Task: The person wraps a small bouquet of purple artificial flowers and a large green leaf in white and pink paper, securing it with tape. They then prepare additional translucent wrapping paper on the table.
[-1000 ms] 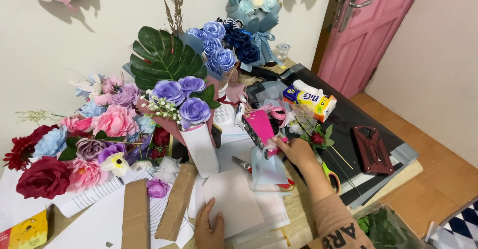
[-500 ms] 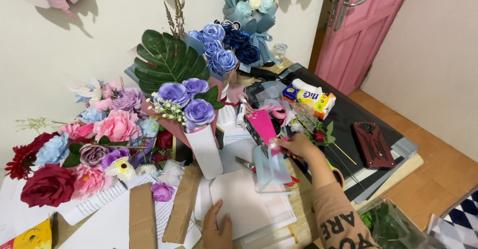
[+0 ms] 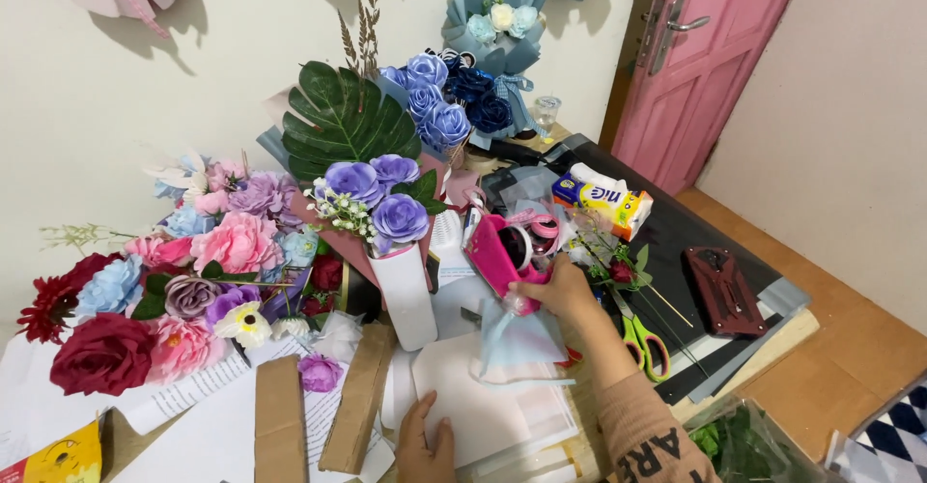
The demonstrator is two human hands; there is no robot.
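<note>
Far left, I see a heap of artificial flowers [image 3: 145,290] lying against the wall: a dark red rose, pink and lilac blooms, one pale blue. Just right of it, two strips of brown cardboard [image 3: 359,396] lie tilted on printed paper sheets. Behind them stands a white box [image 3: 406,295], upright, carrying purple roses [image 3: 372,193] and a large green leaf [image 3: 343,121]; a blue bouquet [image 3: 449,101] rises behind, near the wall.

At bottom centre, my left hand [image 3: 425,440] rests flat, fingers spread, on a stack of white sheets [image 3: 488,411]; it clamps nothing, only presses on the top sheet.

Right of centre, my right hand [image 3: 560,290] is closed around the lower edge of a pink container [image 3: 497,251], which stands on the table just right of the white box and holds rolls of ribbon. A pale blue translucent wrap [image 3: 517,338] hangs beneath that hand; I cannot tell whether the fingers also pinch it. The two hands are well apart, the left lower and nearer me.

Further right lie green-handled scissors [image 3: 642,333] on a black sheet [image 3: 676,241], a small red rose stem [image 3: 618,270] beside them, a yellow and white tissue pack [image 3: 603,198] behind, and a dark red case [image 3: 719,290]. At the far right stands a pink door [image 3: 715,58].
</note>
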